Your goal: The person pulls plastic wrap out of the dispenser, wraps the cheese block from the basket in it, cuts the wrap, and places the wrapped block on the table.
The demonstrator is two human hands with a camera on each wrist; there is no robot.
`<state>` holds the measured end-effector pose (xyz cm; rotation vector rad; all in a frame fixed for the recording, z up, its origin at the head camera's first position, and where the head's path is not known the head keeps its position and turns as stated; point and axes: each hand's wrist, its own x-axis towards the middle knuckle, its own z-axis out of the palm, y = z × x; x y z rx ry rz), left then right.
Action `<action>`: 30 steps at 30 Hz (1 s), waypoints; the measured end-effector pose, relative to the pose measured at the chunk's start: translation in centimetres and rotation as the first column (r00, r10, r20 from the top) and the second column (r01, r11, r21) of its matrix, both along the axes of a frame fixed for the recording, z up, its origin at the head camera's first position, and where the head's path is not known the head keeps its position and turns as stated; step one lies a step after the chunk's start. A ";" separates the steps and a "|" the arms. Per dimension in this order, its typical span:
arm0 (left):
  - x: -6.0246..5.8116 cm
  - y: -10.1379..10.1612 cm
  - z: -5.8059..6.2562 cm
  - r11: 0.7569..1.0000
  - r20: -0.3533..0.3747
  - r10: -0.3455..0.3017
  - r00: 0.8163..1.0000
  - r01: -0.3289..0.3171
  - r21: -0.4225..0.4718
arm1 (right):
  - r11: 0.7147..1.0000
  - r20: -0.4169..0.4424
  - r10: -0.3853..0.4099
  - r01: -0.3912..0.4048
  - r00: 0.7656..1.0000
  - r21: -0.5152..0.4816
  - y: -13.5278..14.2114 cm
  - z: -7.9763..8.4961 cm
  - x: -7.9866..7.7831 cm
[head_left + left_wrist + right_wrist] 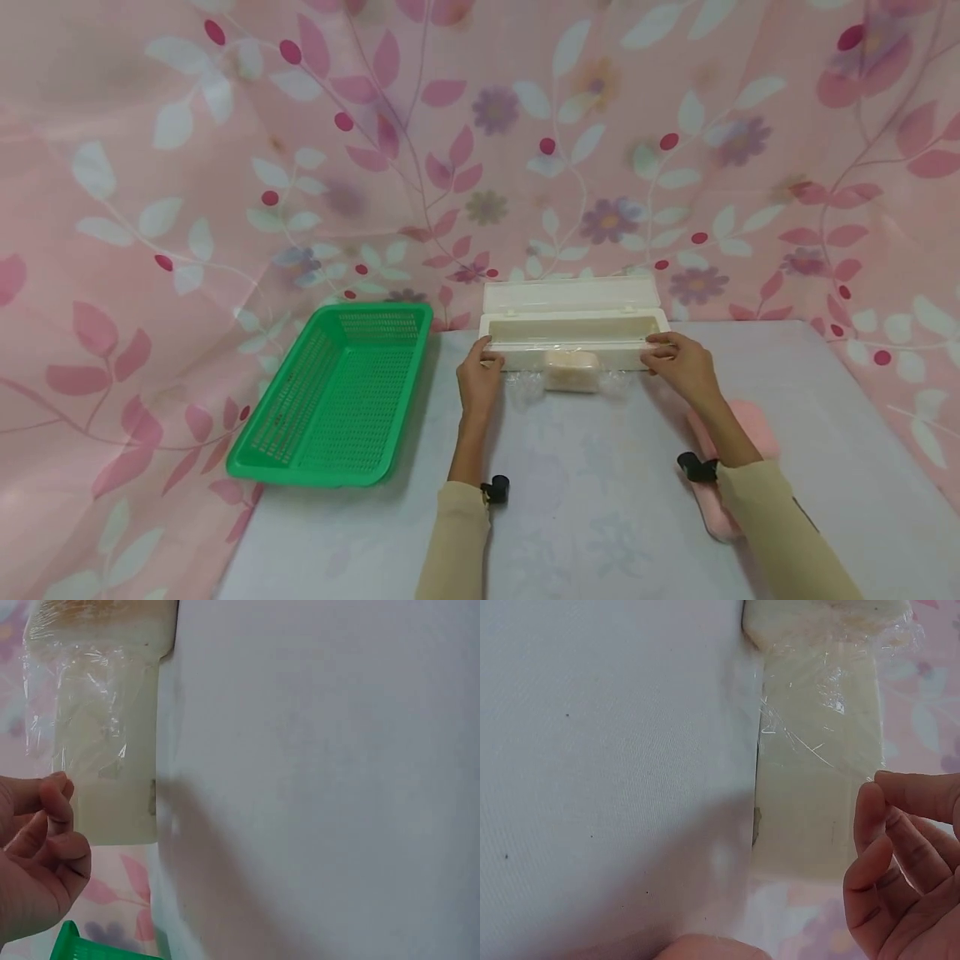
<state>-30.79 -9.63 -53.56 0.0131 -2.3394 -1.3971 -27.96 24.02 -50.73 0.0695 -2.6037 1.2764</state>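
A long white cling film dispenser box [517, 358] stands at the back of the table with its clear lid [570, 296] raised. In front of it is a cream-coloured block [572, 372] with a brownish tint, covered in clear cling film [94, 712]. Near the box's left end, my left hand [480, 379] pinches one corner of the film between thumb and forefinger. My right hand [686, 371] pinches the opposite corner near the right end. Between the hands, the film stretches over the block and the box front, creased and shiny in both wrist views.
To the left stands a green perforated plastic basket [408, 400]. A pink rounded object [750, 425] lies under my right forearm, partly hidden by it. White cloth covers the table [570, 517], and a pink floral curtain [480, 150] hangs behind.
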 end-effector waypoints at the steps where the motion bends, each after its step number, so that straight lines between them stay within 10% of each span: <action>1: 0.1 -0.1 0.1 0.999 -0.017 -0.022 1.000 0.021 -0.029 | 1.000 -0.015 0.001 -0.001 1.000 0.013 -0.1 0.0 0.1; 13: 1.0 -0.7 -0.2 0.978 -0.135 -0.189 0.973 0.174 -0.118 | 0.993 0.008 0.094 -0.095 0.996 0.065 -1.0 -0.7 0.8; 21: 1.1 -1.0 -0.4 0.965 -0.018 -0.261 0.965 0.261 0.032 | 0.990 0.012 0.118 -0.119 0.993 0.081 -1.4 -0.4 1.3; 30: 1.8 -0.7 -0.3 0.913 0.149 -0.407 0.901 0.408 0.026 | 0.934 0.131 0.291 -0.311 0.948 0.173 -1.6 -0.3 1.8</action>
